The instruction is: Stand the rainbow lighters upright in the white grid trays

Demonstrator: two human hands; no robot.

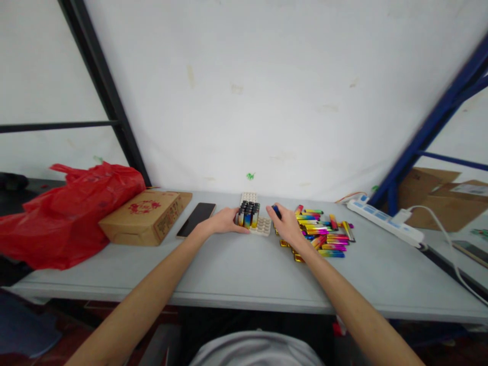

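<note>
Several shiny coloured tubes with black tops (pixel 249 214) stand upright, packed together in a pale tray with round holes (pixel 264 226). My left hand (pixel 227 221) rests against the left side of this group, thumb in front and fingers beside it. To the right of the tray, my right hand (pixel 285 221) is closed on a dark blue tube (pixel 276 211). A loose pile of metallic multicoloured tubes (pixel 324 236) lies beside and partly behind my right hand and forearm.
On the left are a black phone (pixel 196 219), a cardboard box (pixel 143 216) and a red plastic bag (pixel 76 213). A white power strip (pixel 385 222) with a cable lies on the right. A white wall (pixel 244 101) rises behind the grey table (pixel 236 274).
</note>
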